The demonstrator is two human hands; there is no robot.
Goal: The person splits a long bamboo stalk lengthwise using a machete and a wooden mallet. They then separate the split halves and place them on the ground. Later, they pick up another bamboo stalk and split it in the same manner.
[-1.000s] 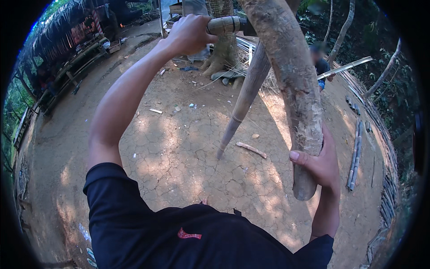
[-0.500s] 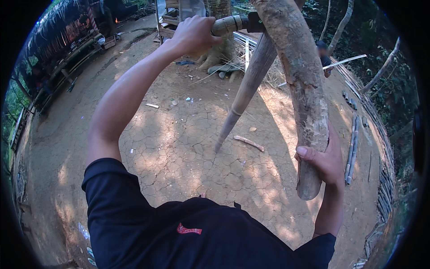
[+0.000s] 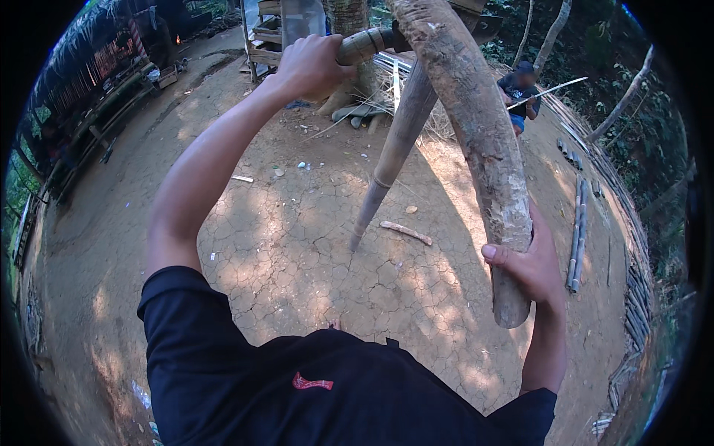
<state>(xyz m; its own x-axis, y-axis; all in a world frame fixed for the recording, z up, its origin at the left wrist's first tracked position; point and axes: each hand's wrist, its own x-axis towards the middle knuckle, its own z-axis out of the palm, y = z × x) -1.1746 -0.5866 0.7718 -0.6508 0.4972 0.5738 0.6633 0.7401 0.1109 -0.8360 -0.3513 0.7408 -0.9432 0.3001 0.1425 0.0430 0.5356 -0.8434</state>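
The work in hand is a curved log (image 3: 476, 119) slanting in front of the person, its upper end running out of the view and its blunt lower end above the bare dirt ground (image 3: 290, 305). Judged by its surface, the work looks only part done: a pale, roughened patch (image 3: 513, 212) near the lower end seems to have lost its bark, while the stretch above is brown, coarse and mostly untouched.

The left hand (image 3: 312, 67) is closed round the banded handle (image 3: 361, 47) of a bladed tool. Its dark blade (image 3: 489, 28) passes behind the log, so I cannot tell whether its edge meets the wood. The right hand (image 3: 532, 267) grips the log just below the pale patch, thumb across the front.

A bamboo pole (image 3: 390, 149) slants down behind the log, and a short stick (image 3: 405, 233) lies on the dirt near its foot. Beyond, a co-worker (image 3: 520, 97) holds a long pale strip (image 3: 561, 88).
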